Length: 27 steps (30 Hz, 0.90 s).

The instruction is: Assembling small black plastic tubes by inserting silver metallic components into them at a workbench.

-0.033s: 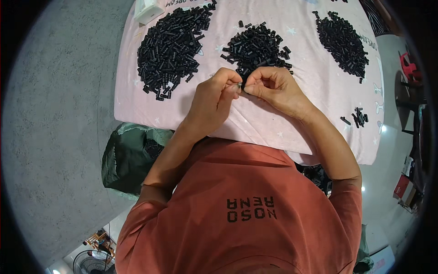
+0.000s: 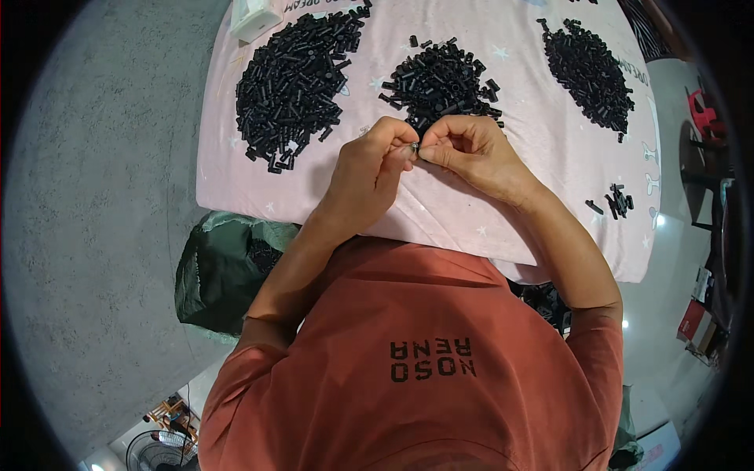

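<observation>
Left hand [image 2: 363, 171] pinches tiny shiny part [image 2: 414, 147]; right hand [image 2: 481, 161] pinched closed just beside, any piece hidden. Probably fine two-handed fingertip work; calls for steady grip. Middle black pile [image 2: 441, 82] beyond, on pink cloth [image 2: 448, 208].

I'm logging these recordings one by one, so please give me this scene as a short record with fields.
left hand: fingertips pinch a small part, too small to identify
right hand: fingertips close beside that part; grip unclear
left pile: short black cylindrical pieces
middle pile: black cylindrical pieces, just beyond the hands
right pile: small black pieces
small cluster: a few black pieces, nearer the person than the right pile
surface: pink star-patterned cloth
person's left: dark green bag
</observation>
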Tool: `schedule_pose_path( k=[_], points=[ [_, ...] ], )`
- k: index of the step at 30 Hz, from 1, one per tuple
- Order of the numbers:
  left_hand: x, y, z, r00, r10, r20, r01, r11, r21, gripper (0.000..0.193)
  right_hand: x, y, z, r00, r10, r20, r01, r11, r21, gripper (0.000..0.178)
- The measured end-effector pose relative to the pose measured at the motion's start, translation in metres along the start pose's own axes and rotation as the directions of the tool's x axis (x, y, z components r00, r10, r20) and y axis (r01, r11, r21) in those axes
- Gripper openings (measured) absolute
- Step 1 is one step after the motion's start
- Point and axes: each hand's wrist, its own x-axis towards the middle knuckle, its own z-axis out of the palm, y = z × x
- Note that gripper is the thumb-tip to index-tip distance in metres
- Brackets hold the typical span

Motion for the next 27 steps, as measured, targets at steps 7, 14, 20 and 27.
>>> schedule_pose_path(
  k=[7, 14, 20, 27],
  points=[
    [0.000, 0.005, 0.007, 0.999, 0.015, -0.030, -0.014, 0.999, 0.034, 0.012, 0.001, 0.002, 0.000, 0.999, 0.001, -0.051, -0.002, 1.000, -0.010, 0.008],
    [-0.002, 0.003, 0.014, 0.997, 0.048, -0.054, -0.045, 0.997, 0.065, 0.012, -0.001, -0.003, 0.002, 0.997, 0.048, -0.056, -0.050, 0.998, -0.028, 0.010],
    [0.000, -0.002, 0.017, 0.991, 0.124, -0.045, -0.118, 0.986, 0.117, 0.014, 0.000, 0.005, -0.001, 0.998, 0.010, -0.060, -0.014, 0.997, -0.072, 0.007],
    [0.000, 0.000, 0.015, 0.993, 0.107, -0.039, -0.101, 0.986, 0.133, 0.018, 0.000, -0.003, 0.002, 0.995, 0.036, -0.088, -0.034, 0.999, 0.026, 0.006]
  ],
)
